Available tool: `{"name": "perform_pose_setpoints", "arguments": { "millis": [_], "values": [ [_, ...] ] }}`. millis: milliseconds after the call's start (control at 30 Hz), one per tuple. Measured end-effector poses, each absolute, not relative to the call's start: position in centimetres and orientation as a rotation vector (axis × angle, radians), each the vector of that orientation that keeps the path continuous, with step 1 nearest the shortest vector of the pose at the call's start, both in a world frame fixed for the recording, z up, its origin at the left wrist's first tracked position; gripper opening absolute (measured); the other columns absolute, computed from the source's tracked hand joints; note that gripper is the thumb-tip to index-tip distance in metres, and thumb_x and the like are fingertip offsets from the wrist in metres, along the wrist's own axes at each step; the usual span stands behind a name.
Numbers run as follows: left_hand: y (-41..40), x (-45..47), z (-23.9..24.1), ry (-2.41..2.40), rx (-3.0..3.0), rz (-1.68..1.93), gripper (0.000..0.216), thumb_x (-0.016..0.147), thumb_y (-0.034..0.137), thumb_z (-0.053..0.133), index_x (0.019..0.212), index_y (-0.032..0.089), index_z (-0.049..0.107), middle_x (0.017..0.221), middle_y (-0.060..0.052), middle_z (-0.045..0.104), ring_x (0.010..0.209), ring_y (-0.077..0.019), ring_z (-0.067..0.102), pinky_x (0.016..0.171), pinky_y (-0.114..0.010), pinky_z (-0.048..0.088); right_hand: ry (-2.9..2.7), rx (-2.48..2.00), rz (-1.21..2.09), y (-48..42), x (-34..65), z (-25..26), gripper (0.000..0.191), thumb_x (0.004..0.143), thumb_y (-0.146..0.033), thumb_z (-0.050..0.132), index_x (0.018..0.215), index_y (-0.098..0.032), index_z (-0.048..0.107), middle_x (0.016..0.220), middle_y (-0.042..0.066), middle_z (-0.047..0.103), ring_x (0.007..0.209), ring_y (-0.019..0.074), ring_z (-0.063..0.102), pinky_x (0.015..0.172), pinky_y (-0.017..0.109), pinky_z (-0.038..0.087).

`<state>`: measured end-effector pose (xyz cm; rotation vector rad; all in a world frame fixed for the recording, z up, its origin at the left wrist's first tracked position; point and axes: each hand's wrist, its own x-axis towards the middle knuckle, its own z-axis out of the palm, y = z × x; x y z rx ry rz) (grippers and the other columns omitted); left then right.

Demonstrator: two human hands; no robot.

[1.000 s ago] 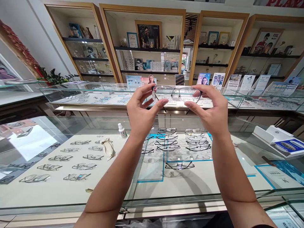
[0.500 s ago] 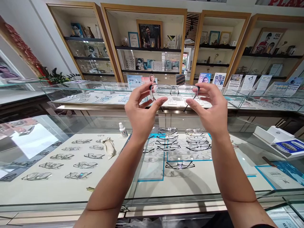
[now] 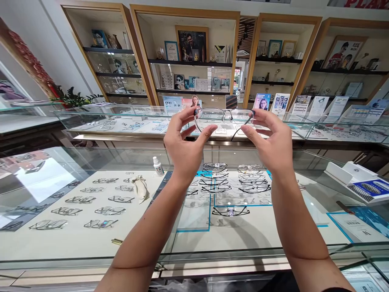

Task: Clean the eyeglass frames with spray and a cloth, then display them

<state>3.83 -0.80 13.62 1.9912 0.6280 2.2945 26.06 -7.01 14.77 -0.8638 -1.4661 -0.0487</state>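
Note:
A pair of eyeglasses (image 3: 227,111) with a thin dark frame is held up above the glass counter, its temples pointing back toward me. My left hand (image 3: 187,140) is closed on the left end of the frame, fingers at the hinge and thumb below. At the opposite end, my right hand (image 3: 269,140) pinches the other hinge, its thumb by the temple. Beneath my hands, several eyeglasses (image 3: 231,211) lie in the display case. A small white spray bottle (image 3: 158,166) and a crumpled beige cloth (image 3: 140,190) are left of my left forearm.
The glass display counter (image 3: 146,256) spans the front, with rows of eyeglasses (image 3: 80,199) at left. An open white and blue box (image 3: 361,182) rests at right. Behind are another glass counter (image 3: 127,132) with standing leaflets (image 3: 279,104) and wooden shelves (image 3: 185,9).
The eyeglasses have shifted slightly right and turned a little, so the temples sit at a different angle. My left hand has moved slightly right with them; both hands keep their hold.

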Motion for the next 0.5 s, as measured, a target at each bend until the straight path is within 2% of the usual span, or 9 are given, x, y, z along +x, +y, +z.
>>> {"name": "perform_pose_setpoints", "arguments": {
  "millis": [167,500],
  "values": [
    [-1.53,4.30,13.73,0.654,1.926,2.327,0.055,0.089,0.059,0.092,0.134,0.033,0.073,0.135,-0.007,0.077,0.123,-0.0257,0.075,0.094,-0.037,0.071,-1.437,-0.987,-0.050,-7.59,25.64,15.08,0.061,0.094,-0.062,0.081,0.146,-0.031,0.076,0.144,0.011,0.078,0.127,0.0353,0.077,0.109,0.061,0.065],
    [-1.15,4.23,13.54,0.558,1.877,2.345,0.054,0.084,0.056,0.097,0.130,0.037,0.075,0.139,-0.006,0.071,0.120,-0.0251,0.073,0.091,-0.036,0.069,-1.442,-1.009,-0.146,-7.88,25.54,15.12,0.058,0.094,-0.064,0.081,0.142,-0.032,0.079,0.138,0.008,0.082,0.119,0.0335,0.081,0.110,0.061,0.066]
  ]
}}
